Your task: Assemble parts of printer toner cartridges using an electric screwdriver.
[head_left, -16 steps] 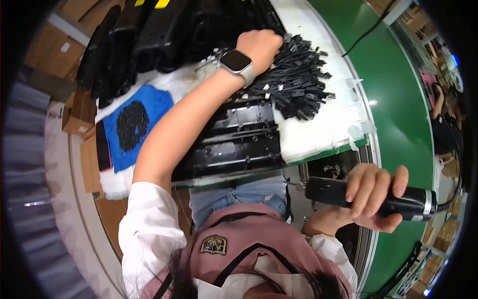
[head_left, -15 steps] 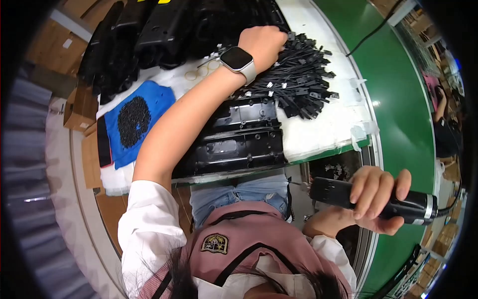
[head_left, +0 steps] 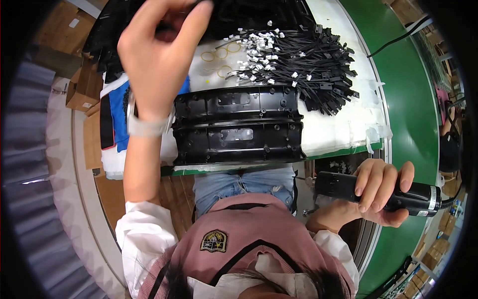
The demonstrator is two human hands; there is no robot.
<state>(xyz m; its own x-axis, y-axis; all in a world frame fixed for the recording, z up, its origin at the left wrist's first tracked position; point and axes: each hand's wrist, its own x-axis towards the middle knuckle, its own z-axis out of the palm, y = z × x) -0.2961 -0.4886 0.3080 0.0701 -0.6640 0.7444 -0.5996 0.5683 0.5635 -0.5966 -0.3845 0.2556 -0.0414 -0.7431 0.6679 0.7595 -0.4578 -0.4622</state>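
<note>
My right hand (head_left: 381,192) is wrapped round a black electric screwdriver (head_left: 338,187), held level beyond the table's near right edge, its thin bit pointing left. My left hand (head_left: 159,60) is raised over the table's far left part, its fingers bent towards the thumb. Its fingertips lie at the picture's upper edge against black parts, so what they hold, if anything, is hidden. Below and right of it, two long black plastic housings (head_left: 241,142) lie side by side with their insides up. Beyond them spreads a pile of black cables (head_left: 318,65) with white connectors.
Yellow rubber bands (head_left: 224,71) lie on the white table cover (head_left: 343,127). A blue cloth (head_left: 118,97) with small black pieces is partly behind my left arm. More black casings (head_left: 259,17) fill the back. The screwdriver's cord (head_left: 450,203) runs off to the right.
My left hand has moved left and towards me, from the cable pile to above the table's left part, uncovering the cables' white connectors. My right hand keeps its grip on the screwdriver.
</note>
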